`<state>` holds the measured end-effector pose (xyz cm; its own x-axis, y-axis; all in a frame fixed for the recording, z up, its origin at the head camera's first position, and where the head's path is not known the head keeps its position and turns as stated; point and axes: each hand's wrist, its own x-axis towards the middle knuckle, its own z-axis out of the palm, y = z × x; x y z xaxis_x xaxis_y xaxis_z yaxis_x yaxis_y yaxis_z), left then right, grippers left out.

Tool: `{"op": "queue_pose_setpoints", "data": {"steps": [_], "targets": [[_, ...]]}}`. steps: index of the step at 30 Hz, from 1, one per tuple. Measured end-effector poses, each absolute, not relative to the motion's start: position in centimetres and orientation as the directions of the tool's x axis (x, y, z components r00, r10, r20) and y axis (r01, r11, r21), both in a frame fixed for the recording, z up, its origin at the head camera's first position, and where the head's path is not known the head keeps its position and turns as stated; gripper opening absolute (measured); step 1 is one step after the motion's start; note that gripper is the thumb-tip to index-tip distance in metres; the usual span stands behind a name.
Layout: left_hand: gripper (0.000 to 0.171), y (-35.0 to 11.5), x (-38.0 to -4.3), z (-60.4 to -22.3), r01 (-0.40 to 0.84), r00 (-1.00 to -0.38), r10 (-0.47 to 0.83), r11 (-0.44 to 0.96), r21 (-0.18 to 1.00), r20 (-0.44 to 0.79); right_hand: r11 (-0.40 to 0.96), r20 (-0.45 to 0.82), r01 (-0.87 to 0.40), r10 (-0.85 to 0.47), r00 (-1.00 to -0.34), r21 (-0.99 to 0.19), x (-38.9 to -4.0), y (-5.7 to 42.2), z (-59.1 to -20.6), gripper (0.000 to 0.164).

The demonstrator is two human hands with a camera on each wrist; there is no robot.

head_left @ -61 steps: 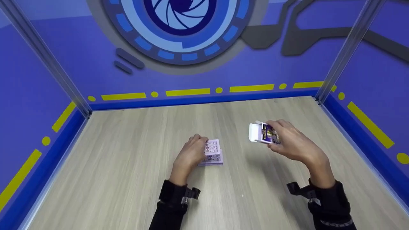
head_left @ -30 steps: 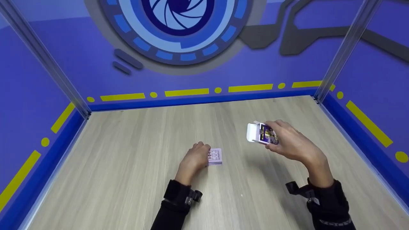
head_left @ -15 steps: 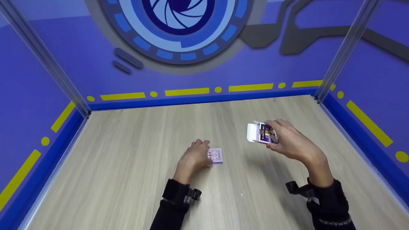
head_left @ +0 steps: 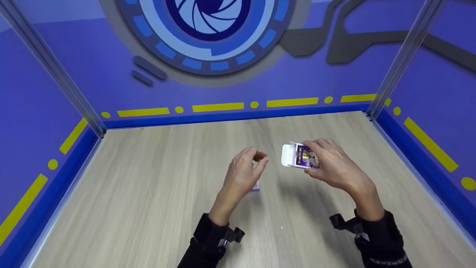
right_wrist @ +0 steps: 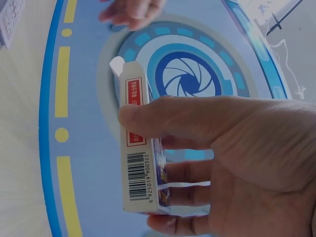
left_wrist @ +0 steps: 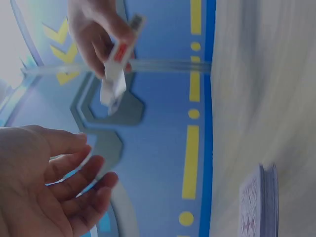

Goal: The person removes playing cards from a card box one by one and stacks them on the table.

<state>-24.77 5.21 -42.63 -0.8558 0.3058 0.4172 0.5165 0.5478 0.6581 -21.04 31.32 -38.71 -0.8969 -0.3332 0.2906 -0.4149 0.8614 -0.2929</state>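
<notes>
My right hand (head_left: 336,163) grips a small playing-card box (head_left: 305,155) above the table, thumb along one narrow side and fingers on the other. Its white end flap stands open toward the left hand. In the right wrist view the box (right_wrist: 136,168) shows a barcode and a red label. My left hand (head_left: 243,169) is raised over the table with loosely bent fingers and nothing in them, a short gap from the flap. Below it lies a deck of playing cards (head_left: 255,187), mostly hidden by that hand; the left wrist view shows the stacked deck (left_wrist: 259,205) on the table.
The wood-grain table (head_left: 148,197) is bounded by blue printed walls (head_left: 223,93) at the back and both sides. Metal posts (head_left: 401,63) stand in the back corners. Each wrist wears a black camera strap (head_left: 377,230).
My left hand first set a lifted part of the deck down onto the rest, then let go and rose toward the box. The right hand shifted slightly left with the box.
</notes>
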Motion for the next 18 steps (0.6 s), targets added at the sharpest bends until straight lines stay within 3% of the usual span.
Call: {"op": "queue_pose_setpoints", "data": {"steps": [9, 18], "targets": [[0.013, 7.1, -23.4, -42.4, 0.56, -0.819, 0.323, 0.27, 0.783, 0.475, 0.839, 0.332, -0.486, -0.399, -0.855, -0.244, -20.6, 29.2, -38.9, 0.069], [0.016, 7.8, -23.7, -43.4, 0.508, -0.841, 0.355, 0.263, 0.82, 0.407, 0.821, 0.337, -0.529, -0.446, -0.829, -0.216, -20.6, 28.3, -39.2, 0.07]]}}
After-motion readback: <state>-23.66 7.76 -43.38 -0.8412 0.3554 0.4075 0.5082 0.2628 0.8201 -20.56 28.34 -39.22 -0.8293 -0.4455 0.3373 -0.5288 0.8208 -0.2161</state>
